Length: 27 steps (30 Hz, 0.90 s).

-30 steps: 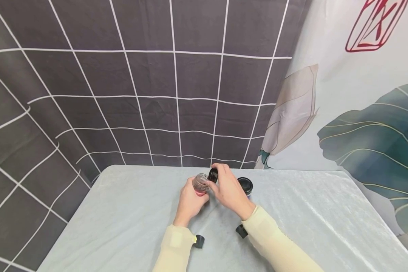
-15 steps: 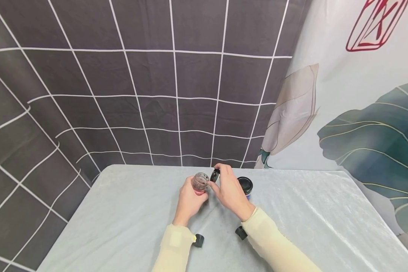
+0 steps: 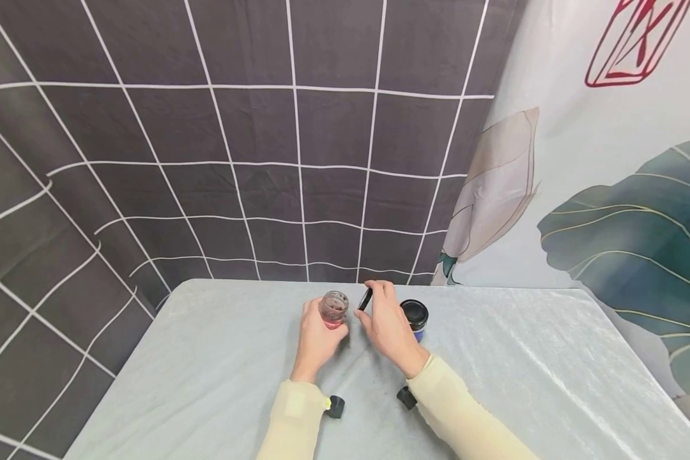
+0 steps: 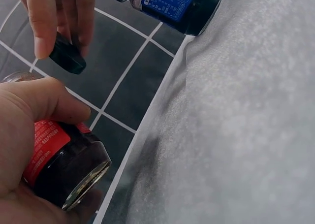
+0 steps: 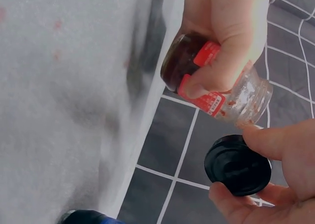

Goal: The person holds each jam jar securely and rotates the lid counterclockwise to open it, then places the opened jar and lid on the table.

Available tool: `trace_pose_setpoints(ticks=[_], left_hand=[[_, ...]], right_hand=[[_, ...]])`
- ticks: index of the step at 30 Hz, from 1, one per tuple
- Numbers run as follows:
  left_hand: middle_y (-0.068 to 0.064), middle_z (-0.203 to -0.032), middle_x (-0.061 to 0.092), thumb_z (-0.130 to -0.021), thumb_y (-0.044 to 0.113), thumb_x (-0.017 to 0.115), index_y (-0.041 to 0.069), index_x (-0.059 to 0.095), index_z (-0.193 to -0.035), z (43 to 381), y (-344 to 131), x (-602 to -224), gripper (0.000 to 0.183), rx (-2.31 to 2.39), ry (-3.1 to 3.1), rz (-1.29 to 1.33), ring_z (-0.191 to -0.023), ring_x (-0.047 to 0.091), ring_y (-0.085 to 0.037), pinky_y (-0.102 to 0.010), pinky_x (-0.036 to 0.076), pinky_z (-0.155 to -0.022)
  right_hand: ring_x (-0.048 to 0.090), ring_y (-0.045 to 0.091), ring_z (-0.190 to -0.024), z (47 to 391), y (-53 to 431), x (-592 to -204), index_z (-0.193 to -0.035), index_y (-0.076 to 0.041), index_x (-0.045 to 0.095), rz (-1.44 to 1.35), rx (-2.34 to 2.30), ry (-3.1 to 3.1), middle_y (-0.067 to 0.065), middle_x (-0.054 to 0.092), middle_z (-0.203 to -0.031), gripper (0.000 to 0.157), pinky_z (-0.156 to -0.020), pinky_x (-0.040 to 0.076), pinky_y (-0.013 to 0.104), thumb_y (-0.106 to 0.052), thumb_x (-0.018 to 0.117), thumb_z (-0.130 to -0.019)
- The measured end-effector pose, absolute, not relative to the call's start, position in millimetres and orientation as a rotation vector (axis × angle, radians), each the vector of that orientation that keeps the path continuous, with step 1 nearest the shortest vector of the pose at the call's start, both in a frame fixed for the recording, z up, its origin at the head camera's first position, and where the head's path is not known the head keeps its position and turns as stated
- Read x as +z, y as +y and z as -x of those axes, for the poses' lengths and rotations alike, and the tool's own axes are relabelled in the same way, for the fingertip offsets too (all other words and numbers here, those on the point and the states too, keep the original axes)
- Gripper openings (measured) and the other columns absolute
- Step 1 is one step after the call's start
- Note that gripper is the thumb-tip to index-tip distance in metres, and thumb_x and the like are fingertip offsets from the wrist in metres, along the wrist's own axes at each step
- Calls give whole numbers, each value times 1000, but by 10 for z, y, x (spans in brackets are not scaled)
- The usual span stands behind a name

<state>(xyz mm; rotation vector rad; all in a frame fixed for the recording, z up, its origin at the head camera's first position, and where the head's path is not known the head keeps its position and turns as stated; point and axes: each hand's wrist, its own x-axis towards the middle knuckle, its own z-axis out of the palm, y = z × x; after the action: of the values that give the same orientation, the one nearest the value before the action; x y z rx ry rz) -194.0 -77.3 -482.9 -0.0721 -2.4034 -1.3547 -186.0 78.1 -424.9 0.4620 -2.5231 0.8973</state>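
A glass jar with a red label and dark contents low inside is gripped by my left hand, its mouth uncovered. Residue clings to the glass near the neck in the right wrist view. My right hand pinches a black lid by its rim, fingers on one side and thumb on the other. The lid is tilted on edge, apart from the jar and to its right. In the left wrist view the jar's red label shows beneath my left thumb.
A second jar with a black lid and blue label stands upright on the cloth-covered table, just right of my right hand. A dark curtain with white grid lines hangs behind the table.
The lid in my right hand has turned edge-on and moved slightly right, away from the jar. My left hand has shifted the jar a little to the left.
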Motion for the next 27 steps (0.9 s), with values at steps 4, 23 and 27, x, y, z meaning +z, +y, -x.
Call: trace_pose_setpoints(ticks=[4,23,27], left_hand=[[-14,-113,54,-68,7,80,-2,58,-118,1939,-778,-4822,56,-1367,-2393,55,-105,57,-31,-48,47,-95],[-15,-115,55,-69,10,83,-4,58,-125,1940,-813,-4788,63,-1415,-2406,0,-107,57,-31,-48,47,-97],[-16,-114,56,-68,10,84,-6,58,-125,1944,-814,-4792,65,-1430,-2399,-2,-106,58,-32,-48,47,-98]], right_hand=[[64,37,-97,1853,774,-4274,-128,8,53,-455,894,-2520,22,51,-125,53,-82,54,49,-8,80,-85],[62,36,-104,1862,730,-4441,-126,7,55,-458,861,-2530,23,54,-119,51,-89,52,47,-10,80,-85],[63,36,-104,1858,714,-4488,-128,7,55,-452,879,-2550,23,53,-119,52,-89,52,47,-11,79,-86]])
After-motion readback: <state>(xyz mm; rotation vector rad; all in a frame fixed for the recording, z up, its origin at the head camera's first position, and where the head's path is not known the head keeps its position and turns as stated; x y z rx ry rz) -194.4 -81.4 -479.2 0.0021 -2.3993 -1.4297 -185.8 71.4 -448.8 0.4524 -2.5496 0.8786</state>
